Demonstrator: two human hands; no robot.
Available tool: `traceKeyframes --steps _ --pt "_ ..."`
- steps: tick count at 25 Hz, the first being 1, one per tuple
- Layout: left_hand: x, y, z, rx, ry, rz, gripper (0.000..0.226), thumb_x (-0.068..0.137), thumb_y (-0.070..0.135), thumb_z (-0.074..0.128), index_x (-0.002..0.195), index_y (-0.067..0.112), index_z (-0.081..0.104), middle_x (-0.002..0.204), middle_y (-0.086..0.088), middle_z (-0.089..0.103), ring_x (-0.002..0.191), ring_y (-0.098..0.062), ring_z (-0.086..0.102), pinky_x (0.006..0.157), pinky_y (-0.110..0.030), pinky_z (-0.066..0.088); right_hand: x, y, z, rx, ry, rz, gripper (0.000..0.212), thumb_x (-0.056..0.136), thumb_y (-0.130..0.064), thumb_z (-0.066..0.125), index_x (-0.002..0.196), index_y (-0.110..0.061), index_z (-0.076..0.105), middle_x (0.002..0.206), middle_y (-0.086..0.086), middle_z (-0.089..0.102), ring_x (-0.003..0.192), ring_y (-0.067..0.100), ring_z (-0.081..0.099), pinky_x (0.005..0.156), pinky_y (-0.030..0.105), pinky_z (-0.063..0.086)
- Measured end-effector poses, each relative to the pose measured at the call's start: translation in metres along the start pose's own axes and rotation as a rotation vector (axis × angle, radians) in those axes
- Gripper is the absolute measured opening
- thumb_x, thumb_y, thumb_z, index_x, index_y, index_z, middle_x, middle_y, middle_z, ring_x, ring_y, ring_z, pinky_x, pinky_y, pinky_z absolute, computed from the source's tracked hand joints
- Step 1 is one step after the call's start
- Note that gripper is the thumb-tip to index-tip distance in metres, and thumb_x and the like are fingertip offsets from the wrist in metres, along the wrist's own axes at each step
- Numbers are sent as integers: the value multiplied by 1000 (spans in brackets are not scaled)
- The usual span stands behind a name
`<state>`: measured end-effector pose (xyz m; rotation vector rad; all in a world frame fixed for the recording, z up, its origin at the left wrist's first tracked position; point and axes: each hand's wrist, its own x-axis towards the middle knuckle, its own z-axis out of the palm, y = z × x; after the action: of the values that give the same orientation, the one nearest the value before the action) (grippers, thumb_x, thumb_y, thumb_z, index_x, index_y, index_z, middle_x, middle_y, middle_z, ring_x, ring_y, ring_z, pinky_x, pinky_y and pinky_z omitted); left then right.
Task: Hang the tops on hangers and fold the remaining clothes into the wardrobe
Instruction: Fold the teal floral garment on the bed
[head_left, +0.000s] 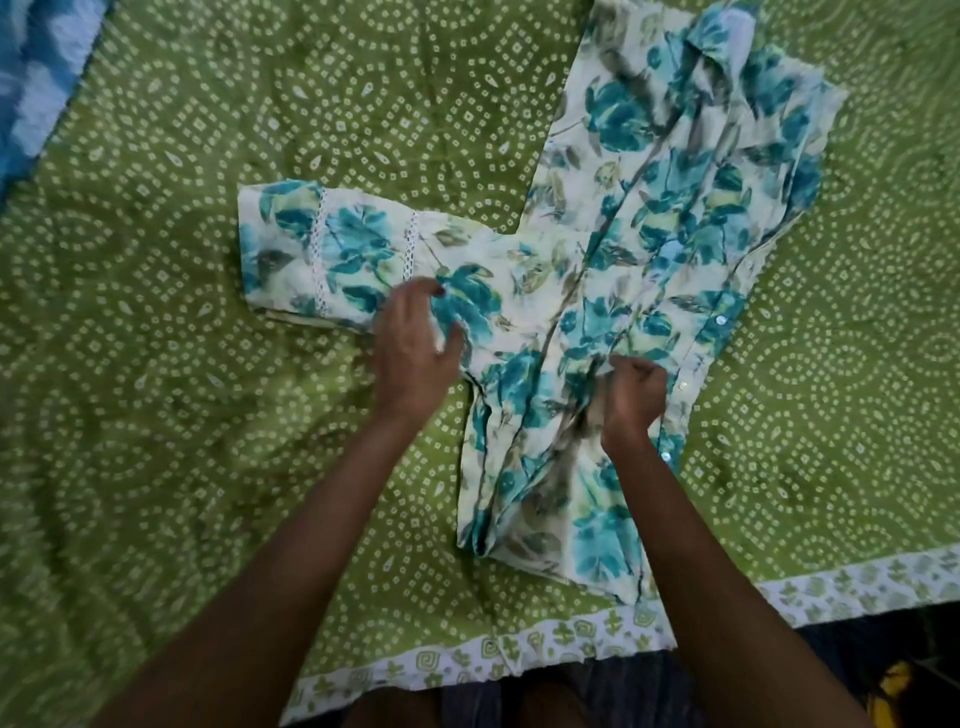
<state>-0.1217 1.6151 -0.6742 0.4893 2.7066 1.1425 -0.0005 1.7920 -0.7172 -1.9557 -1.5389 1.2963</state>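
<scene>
A cream top with a teal floral print (670, 218) lies spread lengthwise on the bed. One sleeve (322, 254), trimmed with two lace bands, sticks out to the left. My left hand (415, 348) rests on the sleeve near the shoulder, fingers loosely spread and bent over the cloth. My right hand (631, 397) pinches a bunch of the fabric in the middle of the top, beside a row of small shiny buttons (683, 384). The lower part of the top is creased under my right forearm.
A green bedsheet with white dotted circles (182, 415) covers the bed; its white leafy border (519, 654) runs along the near edge. A blue and white cloth (31, 78) lies at the far left corner. Dark floor shows at the bottom right.
</scene>
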Motion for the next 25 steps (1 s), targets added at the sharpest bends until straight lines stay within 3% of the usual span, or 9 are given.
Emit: traceKeyframes --steps 3,5,8,10,13,14,17,22,25 --pt "-45 56 60 91 -476 162 51 84 37 62 123 7 49 121 -10 49 112 -24 45 96 -42 41 26 -8 2 55 -266 171 17 82 -20 71 86 -10 58 78 5 57 74 19 55 70 35 48" --pt "-63 76 93 270 -643 134 70 77 47 66 129 10 40 127 -9 42 118 -27 40 101 -39 35 38 -23 3 190 -405 202 14 84 -15 69 77 -14 56 74 4 60 71 18 58 66 31 49" --pt "-71 86 118 476 -588 135 69 68 35 73 125 11 43 119 -9 45 110 -27 48 91 -36 41 70 -53 7 553 -595 297 8 83 -9 66 87 -9 59 85 6 69 82 21 66 83 36 53" --pt "-66 80 121 468 -580 89 57 75 20 66 125 11 40 121 -9 43 112 -26 47 89 -34 44 98 -79 22 521 -628 318 37 73 -17 75 105 -5 62 106 13 67 100 30 63 93 45 50" --pt "-48 73 123 353 -569 -59 44 85 7 51 127 12 37 127 -7 40 113 -24 48 83 -35 47 131 -121 41 381 -589 288 94 50 -24 90 133 -9 50 122 15 61 109 32 60 87 47 53" --pt "-43 72 123 332 -558 -101 44 85 9 52 126 13 37 127 -6 42 110 -24 50 80 -36 48 140 -137 45 371 -576 257 92 52 -20 90 134 -10 48 122 15 61 105 31 62 81 44 55" --pt "-34 76 123 300 -514 -143 45 83 28 58 121 14 39 118 -4 44 102 -22 51 73 -33 47 154 -179 64 460 -557 184 45 74 3 70 111 -9 47 105 22 61 83 31 63 75 46 56" --pt "4 92 134 159 -349 -181 66 80 36 66 132 7 37 125 -12 44 114 -27 47 91 -43 47 148 -226 110 352 -827 14 45 84 7 59 114 -21 41 107 16 58 79 21 59 63 32 52" --pt "60 100 139 17 -262 -282 61 81 20 67 131 7 36 125 -13 50 113 -28 50 90 -35 42 160 -231 117 283 -591 -54 29 87 7 53 112 -6 53 96 16 61 69 21 60 54 27 52"
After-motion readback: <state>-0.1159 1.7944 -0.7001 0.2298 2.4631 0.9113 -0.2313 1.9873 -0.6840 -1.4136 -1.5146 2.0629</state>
